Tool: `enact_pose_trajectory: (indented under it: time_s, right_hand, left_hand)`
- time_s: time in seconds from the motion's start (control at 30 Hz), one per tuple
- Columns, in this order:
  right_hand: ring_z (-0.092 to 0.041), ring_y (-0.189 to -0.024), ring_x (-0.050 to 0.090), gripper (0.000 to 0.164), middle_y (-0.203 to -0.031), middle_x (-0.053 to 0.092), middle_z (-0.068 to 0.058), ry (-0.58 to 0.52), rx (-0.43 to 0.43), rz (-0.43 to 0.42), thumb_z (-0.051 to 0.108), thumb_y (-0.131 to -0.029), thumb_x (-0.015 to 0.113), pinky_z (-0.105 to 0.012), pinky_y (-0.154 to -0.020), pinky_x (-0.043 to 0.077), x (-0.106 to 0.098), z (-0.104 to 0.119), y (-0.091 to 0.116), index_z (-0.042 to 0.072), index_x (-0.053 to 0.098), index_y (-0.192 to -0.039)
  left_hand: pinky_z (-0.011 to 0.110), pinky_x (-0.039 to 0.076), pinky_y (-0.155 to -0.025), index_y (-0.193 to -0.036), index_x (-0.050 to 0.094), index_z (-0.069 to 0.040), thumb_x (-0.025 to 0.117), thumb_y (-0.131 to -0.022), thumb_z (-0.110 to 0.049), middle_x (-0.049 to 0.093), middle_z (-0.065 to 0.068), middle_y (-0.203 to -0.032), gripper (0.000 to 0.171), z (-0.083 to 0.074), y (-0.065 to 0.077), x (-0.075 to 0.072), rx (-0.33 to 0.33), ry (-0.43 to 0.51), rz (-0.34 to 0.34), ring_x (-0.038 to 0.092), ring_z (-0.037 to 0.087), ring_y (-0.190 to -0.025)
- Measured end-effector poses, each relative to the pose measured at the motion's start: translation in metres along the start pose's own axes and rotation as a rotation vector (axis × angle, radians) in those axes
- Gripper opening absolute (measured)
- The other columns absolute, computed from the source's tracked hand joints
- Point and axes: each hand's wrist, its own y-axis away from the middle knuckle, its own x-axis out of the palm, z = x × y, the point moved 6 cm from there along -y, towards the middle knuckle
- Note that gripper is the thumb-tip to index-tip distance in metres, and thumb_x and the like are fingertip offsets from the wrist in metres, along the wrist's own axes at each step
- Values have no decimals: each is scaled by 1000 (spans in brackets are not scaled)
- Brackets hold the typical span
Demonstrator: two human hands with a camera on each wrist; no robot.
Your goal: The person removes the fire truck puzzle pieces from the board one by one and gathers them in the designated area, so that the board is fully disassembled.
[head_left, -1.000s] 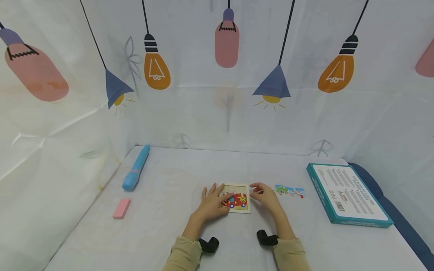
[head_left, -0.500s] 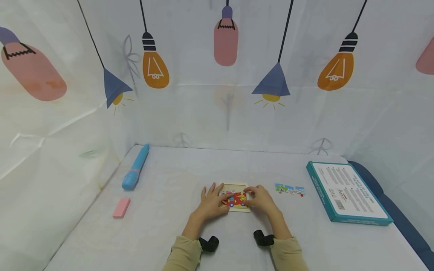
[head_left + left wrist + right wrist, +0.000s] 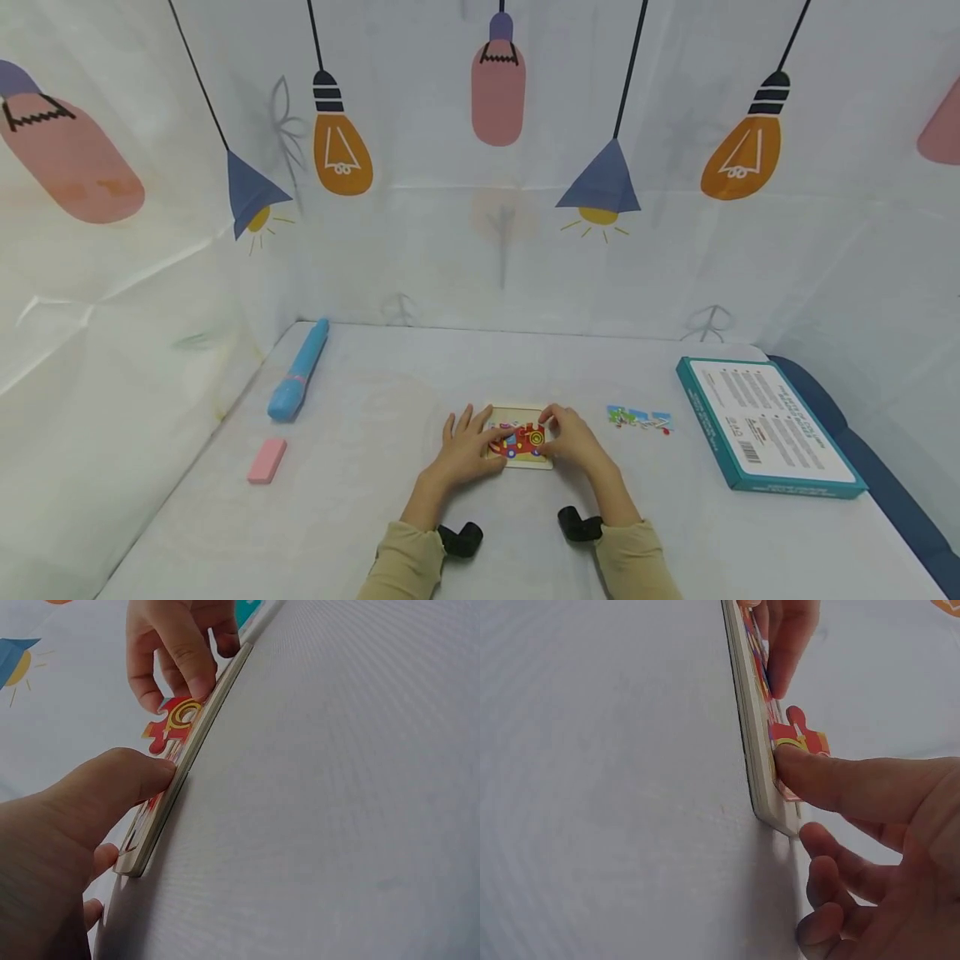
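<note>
One puzzle piece [image 3: 178,718], pinched by the right hand [image 3: 574,440], tilts at the right edge of the tray [image 3: 517,414] midway across the surface [image 3: 420,375]; the spread left hand [image 3: 461,454] touches the tray's left edge.

The person's left sleeve [image 3: 403,565] and right sleeve [image 3: 637,562] were plain tan and wrinkly. They stopped before the bare left hand [image 3: 465,452] and bare right hand [image 3: 576,442]. A small, bent black thing [image 3: 462,541] stuck out by the left sleeve's end, and a matching black thing [image 3: 579,526] by the right.
</note>
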Motion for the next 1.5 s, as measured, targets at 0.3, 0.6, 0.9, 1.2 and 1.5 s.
enact_pose_trajectory:
  time_s: [0.3, 0.6, 0.9, 1.2, 1.5]
  right_hand:
    - [-18, -74, 52, 14, -81, 58, -4, -113, 55, -46, 1, -79, 67, -29, -62, 42, -2, 0, 2, 5, 60, -90]
    - [-17, -75, 52, 12, -81, 58, -4, -170, 83, -52, 3, -80, 65, -28, -65, 43, 0, -6, 1, 3, 64, -92]
    - [-17, -70, 51, 17, -84, 59, -8, -303, 172, -106, 4, -81, 62, -25, -56, 42, -6, -19, -2, -2, 61, -97]
    - [-15, -70, 59, 21, -91, 57, -13, -396, 184, -121, 3, -89, 54, -25, -59, 47, -27, -29, 2, -5, 55, -108]
    - [-20, -79, 60, 27, -103, 53, -20, -395, 207, -151, 0, -88, 52, -27, -64, 48, -50, -45, 14, -6, 52, -115]
  left_hand:
    - [60, 7, -106, -126, 57, -25, 61, -80, -39, 32, 11, -147, 49, 3, 0, 4, 0, 3, 2, 17, 41, -137]
    - [61, 7, -105, -127, 56, -25, 60, -80, -39, 32, 11, -147, 49, 2, -1, 3, 9, -4, 3, 17, 41, -137]
    - [60, 7, -106, -127, 55, -26, 61, -81, -39, 31, 11, -148, 48, 2, 0, 4, 2, -6, 7, 17, 40, -137]
    - [59, 4, -107, -127, 56, -26, 61, -79, -36, 30, 10, -149, 49, 3, -1, 4, -8, 16, 11, 14, 40, -138]
    - [59, 4, -106, -127, 56, -26, 59, -79, -35, 29, 10, -149, 49, 4, -1, 5, -3, 35, 14, 13, 39, -138]
